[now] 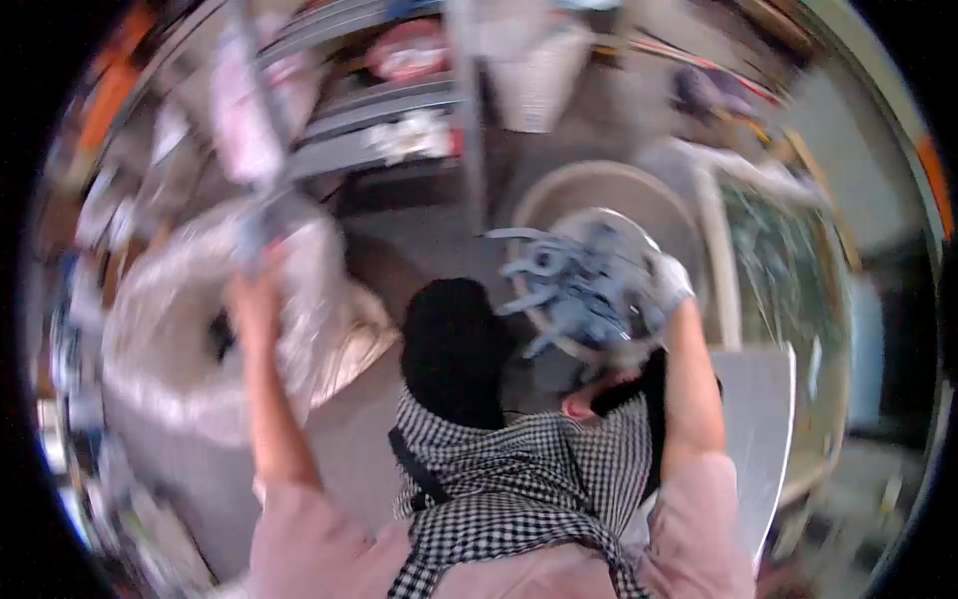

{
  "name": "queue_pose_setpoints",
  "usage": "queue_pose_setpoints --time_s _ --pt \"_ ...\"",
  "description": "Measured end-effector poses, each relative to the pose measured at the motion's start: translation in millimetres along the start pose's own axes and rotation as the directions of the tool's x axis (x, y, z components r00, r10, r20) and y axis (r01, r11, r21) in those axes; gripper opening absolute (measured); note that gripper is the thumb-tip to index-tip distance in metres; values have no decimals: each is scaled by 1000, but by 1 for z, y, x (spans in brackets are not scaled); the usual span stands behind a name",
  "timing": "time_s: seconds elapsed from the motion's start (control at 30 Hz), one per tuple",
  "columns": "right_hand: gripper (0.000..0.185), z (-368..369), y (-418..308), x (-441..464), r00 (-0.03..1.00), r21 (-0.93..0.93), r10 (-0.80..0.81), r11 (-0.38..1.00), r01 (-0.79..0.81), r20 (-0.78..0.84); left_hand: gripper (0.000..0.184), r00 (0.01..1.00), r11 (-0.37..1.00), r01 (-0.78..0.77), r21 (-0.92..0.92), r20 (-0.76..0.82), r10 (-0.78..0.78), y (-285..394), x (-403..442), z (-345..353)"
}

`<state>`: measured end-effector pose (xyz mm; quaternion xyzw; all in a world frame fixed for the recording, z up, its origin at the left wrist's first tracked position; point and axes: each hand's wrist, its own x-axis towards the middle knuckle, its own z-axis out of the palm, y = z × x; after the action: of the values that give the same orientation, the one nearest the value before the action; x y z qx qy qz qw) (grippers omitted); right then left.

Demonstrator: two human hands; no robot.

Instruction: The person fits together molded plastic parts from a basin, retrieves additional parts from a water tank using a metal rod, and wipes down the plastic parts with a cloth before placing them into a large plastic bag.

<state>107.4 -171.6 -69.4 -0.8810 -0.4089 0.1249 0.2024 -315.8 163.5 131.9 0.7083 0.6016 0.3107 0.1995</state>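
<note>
Grey shelf (324, 155) stood beyond the floor (419, 205), its post (465, 110) upright at the right end. Red bowl (384, 62) sat on an upper level; white pieces (414, 137), too blurred to identify, lay on a lower one. White sack (534, 80) stood just right of the post. Farther right: purple bundle (711, 92), near a red-and-white pole (689, 62) lying at a slant. Pale frame (721, 250) edged some greenish sheeting (783, 275). White panel (753, 419) lay near its lower end. Orange strip (935, 188) at far right; clutter (150, 534) lower left, indistinct.
</note>
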Motion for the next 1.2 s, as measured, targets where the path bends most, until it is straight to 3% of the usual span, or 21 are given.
queue_pose_setpoints --time_s 0.03,0.07,0.1,0.13,0.17,0.2,0.27,0.3,0.4,0.43,0.47,0.5,0.57,0.6,0.7,0.77,0.87,0.97,1.0,1.17,1.2 --pt "31 -38 -41 -19 998 37 -33 999 35 -52 53 992 949 130 288 -27 -127 -23 22 -21" --pt "33 -45 -45 -30 986 -81 -50 996 38 -162 58 989 988 145 51 -8 -145 -34 25 -38" --pt "27 -66 -61 -47 994 130 80 989 -69 -80 66 993 979 116 -167 17 -115 -77 50 -44" --pt "26 -61 -47 -65 967 99 -4 995 30 -254 69 1000 987 -24 158 7 23 -136 87 -51" --pt "26 -73 -59 -88 936 387 197 919 -73 -292 76 987 870 -140 472 -3 160 -194 122 -60" --pt "26 -86 -70 -111 864 652 390 752 -99 -318 84 992 740 -50 671 -54 115 -184 138 -60" --pt "29 -114 -80 -170 771 608 466 783 -130 -435 88 983 664 50 746 -155 100 -152 148 -22" --pt "27 -128 -79 -204 703 308 283 947 -95 -652 84 948 696 -176 696 -71 310 -125 136 4" --pt "25 -159 -62 -293 546 122 368 892 -434 -752 61 577 553 -787 273 13 816 -47 90 102" --pt "24 -169 -56 -326 474 79 354 858 -508 -806 59 241 245 -970 -10 -212 947 -28 75 157" --pt "25 -173 -39 -356 398 26 331 795 -606 -855 54 469 469 -878 -89 28 883 41 -4 149" --pt "25 -165 -18 -388 331 -13 331 690 -724 -883 47 375 386 -833 -397 108 921 93 -70 164" --pt "26 -155 0 -442 290 105 577 553 -827 -763 55 64 93 -799 -595 70 996 163 -182 175" --pt "27 -154 14 -469 331 106 672 522 -847 -662 53 -80 83 -719 -691 201 976 196 -238 163" --pt "26 -167 10 -516 292 231 777 483 -845 -558 65 -442 -192 -583 -790 110 890 249 -371 151" --pt "27 -165 49 -548 317 202 732 524 -827 -603 73 -545 -314 -553 -772 50 837 270 -440 160" --pt "29 -180 114 -557 283 74 910 318 -945 -303 89 -636 -386 -590 -709 113 764 289 -512 194" --pt "30 -175 204 -546 261 -105 959 250 -963 -114 89 -641 -394 -664 -636 213 738 286 -542 225" --pt "31 -165 239 -545 207 -188 976 193 -963 -60 71 -592 -423 -647 -635 69 803 284 -546 235" --pt "29 -138 337 -541 101 -292 992 74 -953 -80 36 -489 -376 -596 -709 -51 871 270 -543 248" --pt "28 -133 345 -540 165 -351 983 128 -928 -78 37 -486 -376 -594 -711 -56 872 268 -543 250"
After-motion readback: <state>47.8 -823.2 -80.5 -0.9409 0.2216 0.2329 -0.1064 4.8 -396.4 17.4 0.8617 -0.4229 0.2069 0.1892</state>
